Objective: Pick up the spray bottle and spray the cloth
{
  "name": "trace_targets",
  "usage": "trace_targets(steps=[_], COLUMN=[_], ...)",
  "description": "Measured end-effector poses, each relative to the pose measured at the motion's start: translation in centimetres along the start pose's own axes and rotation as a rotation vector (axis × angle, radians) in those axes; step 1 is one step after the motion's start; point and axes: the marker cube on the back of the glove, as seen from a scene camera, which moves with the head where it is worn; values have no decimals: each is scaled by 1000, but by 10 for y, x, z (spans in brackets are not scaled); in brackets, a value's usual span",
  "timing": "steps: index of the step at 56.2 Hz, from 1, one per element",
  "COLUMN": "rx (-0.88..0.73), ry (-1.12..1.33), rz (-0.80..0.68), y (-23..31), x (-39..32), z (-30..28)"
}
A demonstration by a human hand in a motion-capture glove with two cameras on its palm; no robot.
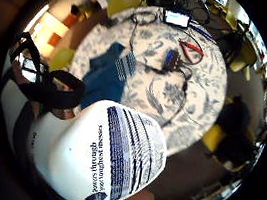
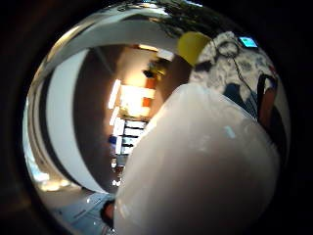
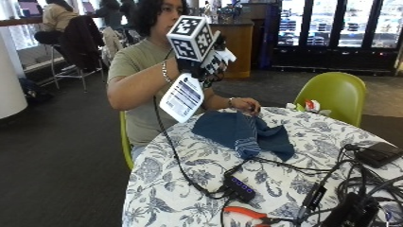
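While the person holds the spray bottle (image 3: pixel 182 98) up in the air at chest height, well above the table (image 3: pixel 189 175), the gloved right hand (image 3: pixel 205 64) has its fingers curled round the bottle's neck, with the body hanging tilted below it. The blue cloth (image 3: pixel 242 132) lies crumpled on the patterned tablecloth, below and to one side of the bottle, with the bare left hand (image 3: pixel 245 105) resting at its far edge. The nozzle is hidden behind the glove, so its aim cannot be told. The likely failure is a misdirected spray: from this height mist could drift past the cloth onto the USB hub (image 3: pixel 239 187) and black cables (image 3: pixel 296 168) nearby. The bare hand could also be wetted
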Motion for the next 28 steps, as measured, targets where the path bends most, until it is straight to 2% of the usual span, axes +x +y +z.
trace_targets(steps=[16,28], rx=[-391,-629], ry=[522,675], rz=[195,305], y=[-7,6], x=[6,34], z=[106,175])
